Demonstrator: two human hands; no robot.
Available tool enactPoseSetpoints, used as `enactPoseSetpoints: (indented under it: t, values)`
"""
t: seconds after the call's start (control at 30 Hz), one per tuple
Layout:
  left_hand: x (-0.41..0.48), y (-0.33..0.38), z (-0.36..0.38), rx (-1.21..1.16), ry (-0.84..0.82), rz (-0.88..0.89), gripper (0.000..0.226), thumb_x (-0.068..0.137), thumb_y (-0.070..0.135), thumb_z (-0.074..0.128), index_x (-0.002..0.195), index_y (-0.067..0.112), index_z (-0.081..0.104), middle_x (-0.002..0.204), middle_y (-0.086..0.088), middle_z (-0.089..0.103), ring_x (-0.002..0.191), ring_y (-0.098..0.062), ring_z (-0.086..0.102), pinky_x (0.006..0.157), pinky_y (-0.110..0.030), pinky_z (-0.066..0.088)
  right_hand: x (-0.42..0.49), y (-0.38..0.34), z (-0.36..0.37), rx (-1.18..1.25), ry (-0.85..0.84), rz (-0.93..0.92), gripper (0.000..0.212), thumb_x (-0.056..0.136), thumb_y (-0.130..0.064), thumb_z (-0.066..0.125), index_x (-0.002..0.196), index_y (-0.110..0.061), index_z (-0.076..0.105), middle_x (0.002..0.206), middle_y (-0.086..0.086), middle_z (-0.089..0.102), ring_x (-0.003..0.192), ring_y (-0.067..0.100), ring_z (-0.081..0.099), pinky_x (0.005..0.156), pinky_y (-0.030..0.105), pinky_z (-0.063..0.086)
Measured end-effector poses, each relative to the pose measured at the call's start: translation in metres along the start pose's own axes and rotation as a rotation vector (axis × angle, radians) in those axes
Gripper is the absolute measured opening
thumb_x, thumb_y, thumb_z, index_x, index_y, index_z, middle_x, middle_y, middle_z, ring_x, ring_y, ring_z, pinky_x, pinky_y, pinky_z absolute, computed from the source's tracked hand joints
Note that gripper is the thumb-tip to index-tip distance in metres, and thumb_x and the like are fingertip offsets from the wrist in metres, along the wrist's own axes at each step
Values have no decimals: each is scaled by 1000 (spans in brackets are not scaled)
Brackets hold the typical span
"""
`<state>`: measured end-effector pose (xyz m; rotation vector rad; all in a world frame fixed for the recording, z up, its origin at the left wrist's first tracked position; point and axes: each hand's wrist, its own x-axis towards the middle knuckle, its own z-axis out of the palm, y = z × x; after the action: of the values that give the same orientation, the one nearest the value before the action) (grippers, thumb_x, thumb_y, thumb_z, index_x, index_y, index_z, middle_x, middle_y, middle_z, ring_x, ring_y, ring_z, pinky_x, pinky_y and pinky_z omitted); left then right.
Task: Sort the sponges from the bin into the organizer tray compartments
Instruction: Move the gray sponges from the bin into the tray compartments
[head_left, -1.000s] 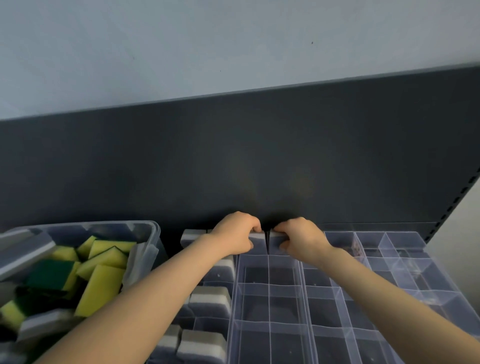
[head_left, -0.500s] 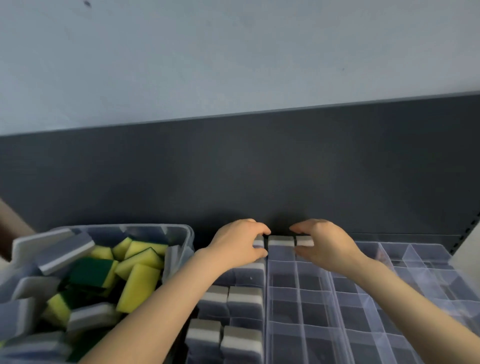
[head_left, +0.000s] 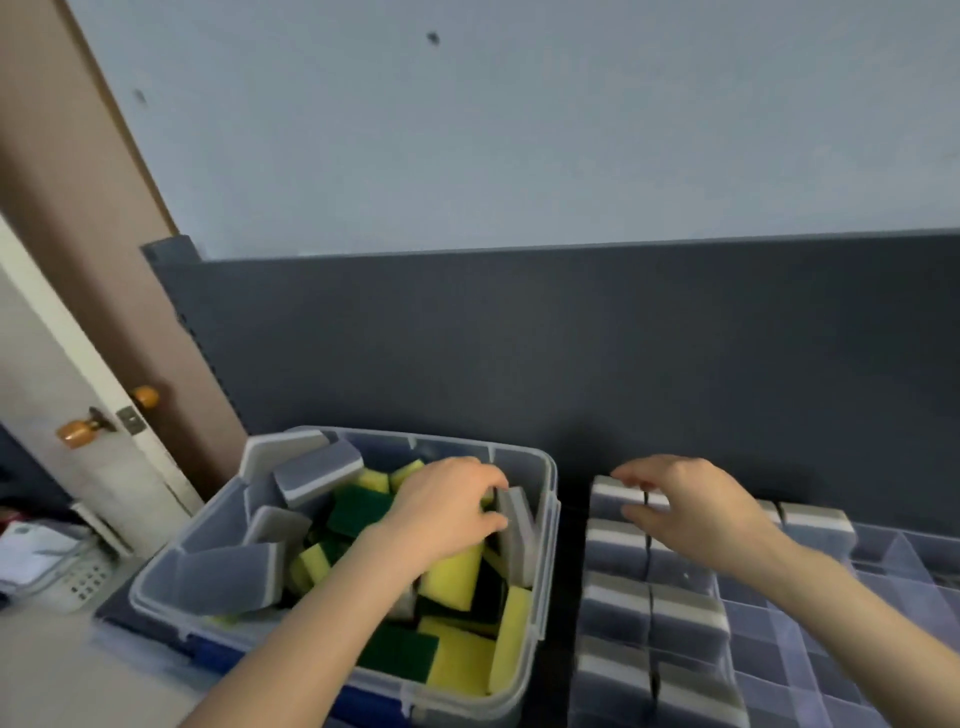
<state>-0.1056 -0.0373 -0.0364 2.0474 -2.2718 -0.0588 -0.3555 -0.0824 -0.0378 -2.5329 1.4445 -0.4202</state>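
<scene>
L hand (head_left: 447, 512) pinches grey sponge (head_left: 517, 530) at bin's (head_left: 548, 597) right wall, prob. tray-bound; R hand (head_left: 691, 514) slack, empty, over tray (head_left: 831, 649).

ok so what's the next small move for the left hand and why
Probably lift the grey sponge straight up out of the bin, ready to carry toward the tray. The left hand pinches its upper edge where it stands against the bin's right wall, and the tray shows bare compartments right of its filled grey columns. The right hand hovers open over the tray.
</scene>
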Motion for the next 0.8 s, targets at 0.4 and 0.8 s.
enactPoseSetpoints:
  t: [0.4,0.8]
  values:
    - [-58,-102,10,-173,-200,-86,61,76,53,71,131,37,52,122,15,59,105,-4,58,84,-28,52,25,-102,53,22,-109,-128,38,87,-33,57,126,-31,55,123,-11,60,111,12,56,88,21,41]
    - [-78,-130,-3,-488,214,-55,45,73,12,74,107,38,60,102,23,61,96,2,57,82,-21,50,29,-131,79,402,-171,-25,36,91,-31,57,127,-26,53,110,-9,63,87,3,60,77,20,51]
